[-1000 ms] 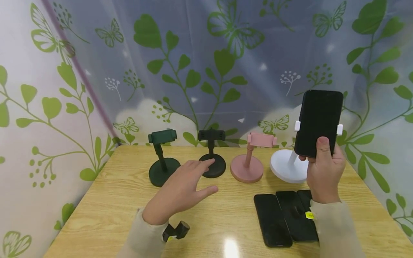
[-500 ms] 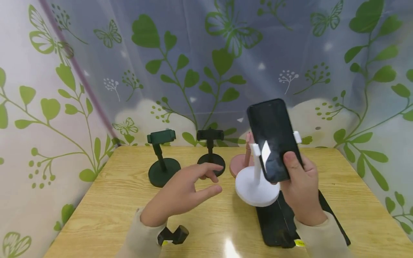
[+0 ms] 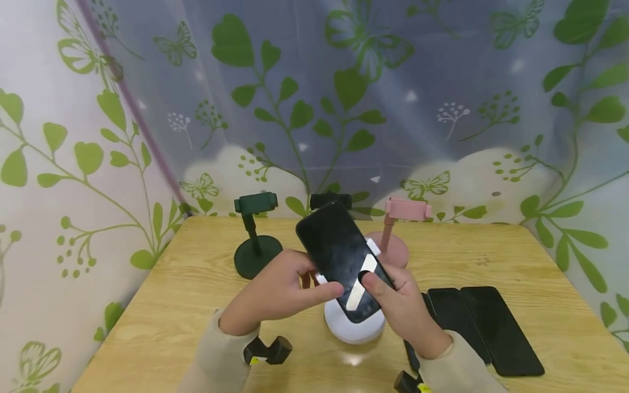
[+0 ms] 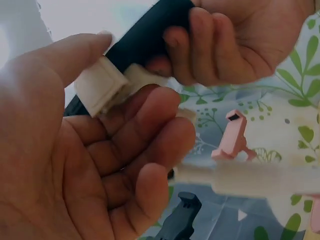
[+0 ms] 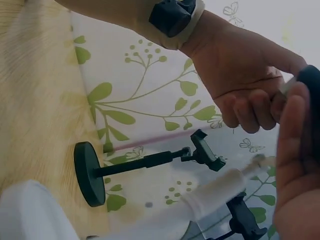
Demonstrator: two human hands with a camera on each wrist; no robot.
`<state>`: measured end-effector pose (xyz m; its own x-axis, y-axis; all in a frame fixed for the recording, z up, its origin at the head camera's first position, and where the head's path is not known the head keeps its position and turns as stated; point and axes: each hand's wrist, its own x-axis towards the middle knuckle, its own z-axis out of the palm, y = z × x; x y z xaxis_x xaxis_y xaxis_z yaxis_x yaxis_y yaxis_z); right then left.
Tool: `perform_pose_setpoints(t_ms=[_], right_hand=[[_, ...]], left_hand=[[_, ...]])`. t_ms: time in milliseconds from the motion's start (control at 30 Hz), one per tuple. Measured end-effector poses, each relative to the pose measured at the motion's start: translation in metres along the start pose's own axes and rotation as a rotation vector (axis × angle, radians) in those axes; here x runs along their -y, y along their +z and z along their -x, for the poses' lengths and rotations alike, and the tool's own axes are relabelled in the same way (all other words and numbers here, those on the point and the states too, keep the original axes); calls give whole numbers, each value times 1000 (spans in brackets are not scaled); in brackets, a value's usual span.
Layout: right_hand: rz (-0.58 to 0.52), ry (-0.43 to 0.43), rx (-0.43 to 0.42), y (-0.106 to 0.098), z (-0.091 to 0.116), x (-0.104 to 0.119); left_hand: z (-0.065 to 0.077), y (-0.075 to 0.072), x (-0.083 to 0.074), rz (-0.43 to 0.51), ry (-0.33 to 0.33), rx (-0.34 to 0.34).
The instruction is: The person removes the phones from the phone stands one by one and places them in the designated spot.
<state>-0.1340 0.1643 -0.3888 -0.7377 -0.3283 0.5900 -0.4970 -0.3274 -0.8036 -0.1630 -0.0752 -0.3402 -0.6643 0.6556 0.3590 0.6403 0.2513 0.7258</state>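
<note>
A black phone sits tilted in the clamp of a white phone stand in the middle of the head view. My right hand grips the phone's lower right side, thumb on the screen and fingers behind. From the other side my left hand holds the clamp, with its thumb over the screen's lower left edge. In the left wrist view, the thumb and curled fingers are around the white clamp jaw. The stand's white post runs off to the right there.
A dark green phone stand, a black one and a pink one stand along the back of the wooden table. Several black phones, including one at the right end, lie side by side at the right front.
My right hand has brought the white stand with its phone from the back right to the middle front. The phone has tilted left, and my left hand has taken hold of the clamp.
</note>
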Motion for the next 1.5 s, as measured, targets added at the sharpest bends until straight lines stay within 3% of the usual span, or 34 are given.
perform_pose_setpoints(t_ms=[100,233,333,433,533,667,833,933,1133,1333,1500], right_hand=[[73,80,88,-9,0,7],[54,189,312,-24,-2,20],[113,230,491,-32,-4,29],[222,293,591,-36,-5,37],[288,358,629,-35,-3,43],[387,364,591,-39,-3,53],[645,331,330,-44,-4,68],[708,284,253,-40,-5,72],[718,200,270,-33,-6,73],[712,241,267,-33,-6,72],[642,279,311,-34,-4,73]], left_hand=[[-2,1,-2,44,1,51],[-3,2,-2,107,21,123],[-3,2,-4,110,41,171],[-1,2,-4,89,39,218],[2,1,-4,62,34,254],[3,0,-4,36,48,276],[5,-2,-4,-9,74,253],[5,-2,-5,5,68,240],[6,3,-7,17,65,217],[5,7,-13,-18,25,210],[4,10,-18,-27,3,243]])
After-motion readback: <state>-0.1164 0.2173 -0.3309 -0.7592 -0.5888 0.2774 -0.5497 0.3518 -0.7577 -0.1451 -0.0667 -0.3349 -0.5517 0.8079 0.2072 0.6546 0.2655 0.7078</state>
